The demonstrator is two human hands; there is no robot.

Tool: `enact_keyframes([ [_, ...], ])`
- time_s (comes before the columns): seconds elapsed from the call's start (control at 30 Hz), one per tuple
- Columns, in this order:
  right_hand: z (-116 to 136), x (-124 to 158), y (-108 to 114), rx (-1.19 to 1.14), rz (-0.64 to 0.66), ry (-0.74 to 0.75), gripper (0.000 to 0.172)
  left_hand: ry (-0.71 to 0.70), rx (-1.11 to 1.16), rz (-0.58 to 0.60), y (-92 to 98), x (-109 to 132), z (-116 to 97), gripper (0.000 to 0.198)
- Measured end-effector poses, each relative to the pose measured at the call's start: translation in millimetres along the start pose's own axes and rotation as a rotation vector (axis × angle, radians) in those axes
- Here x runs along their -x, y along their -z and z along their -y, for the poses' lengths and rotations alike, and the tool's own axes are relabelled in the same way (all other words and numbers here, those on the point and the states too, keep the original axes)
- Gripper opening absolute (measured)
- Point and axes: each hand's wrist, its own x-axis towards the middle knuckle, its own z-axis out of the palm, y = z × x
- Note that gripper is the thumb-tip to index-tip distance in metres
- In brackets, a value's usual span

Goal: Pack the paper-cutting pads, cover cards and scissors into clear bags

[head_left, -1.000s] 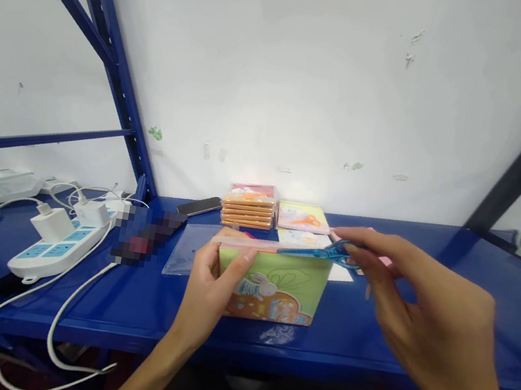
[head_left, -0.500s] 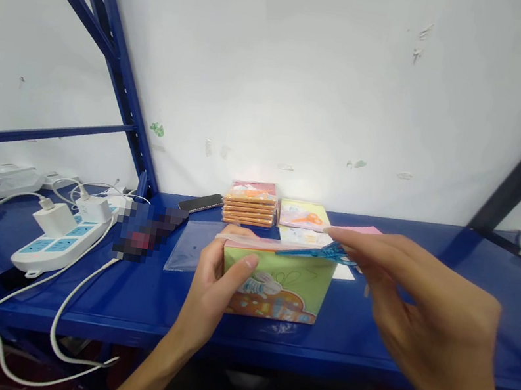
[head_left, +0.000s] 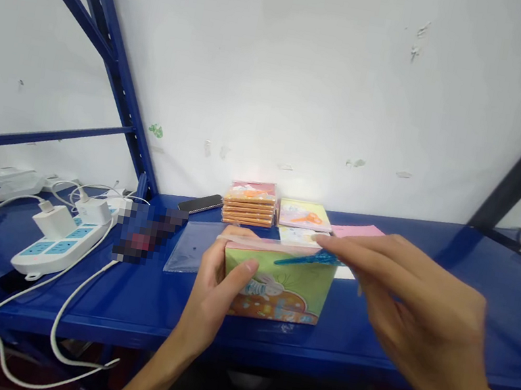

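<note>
My left hand (head_left: 220, 275) grips an upright booklet with a green illustrated cover (head_left: 296, 281), thumb on the front and fingers behind. Clear plastic (head_left: 257, 243) shows along its top edge, and a pink layer lies just below that. My right hand (head_left: 412, 300) is closed on a pair of blue scissors (head_left: 314, 258). Their pointed end slants down to the left across the upper front of the cover. The scissors' handles are mostly hidden by my fingers.
Behind stand a stack of wrapped packs (head_left: 249, 205) and a pile with orange scissors (head_left: 309, 218). Pink paper (head_left: 357, 230) lies to the right. At left are a clear plastic bag (head_left: 192, 247), a black phone (head_left: 200, 203), and a white power strip (head_left: 59, 245) with cables.
The blue scissors have shifted from the booklet's top edge to lower across its front, tip angled down. My right hand moved slightly left; my left hand keeps its grip.
</note>
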Motion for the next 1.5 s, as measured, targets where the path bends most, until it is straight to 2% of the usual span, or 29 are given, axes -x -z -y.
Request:
enact_keyframes([
  [0.27,5,-4,-9,-0.051,0.092,0.091,0.047,-0.007,-0.004,-0.003,-7.0,2,-5,0.018],
  [0.47,7,-5,-9,-0.012,-0.018,0.018,0.046,0.024,-0.020,0.005,-7.3,3,-6,0.020],
  [0.57,9,-5,-7,-0.019,-0.024,0.003,0.046,0.011,-0.013,0.013,-6.5,3,-4,0.018],
  [0.77,12,-6,-11,-0.061,0.090,0.055,0.043,0.005,-0.021,0.006,-5.9,2,-2,0.018],
  [0.97,12,-6,-13,-0.069,0.103,0.062,0.034,-0.002,-0.042,-0.005,-5.2,1,-1,0.018],
  [1.13,8,-4,-13,-0.072,0.133,0.075,0.042,0.005,-0.036,0.033,-3.3,2,0,0.016],
  [1.33,8,-6,-15,-0.018,0.104,0.067,0.044,0.009,-0.040,0.058,-4.2,5,0,0.017],
  [1.5,12,-4,-15,-0.102,0.112,0.045,0.051,-0.004,-0.051,0.075,-4.0,4,-2,0.018],
])
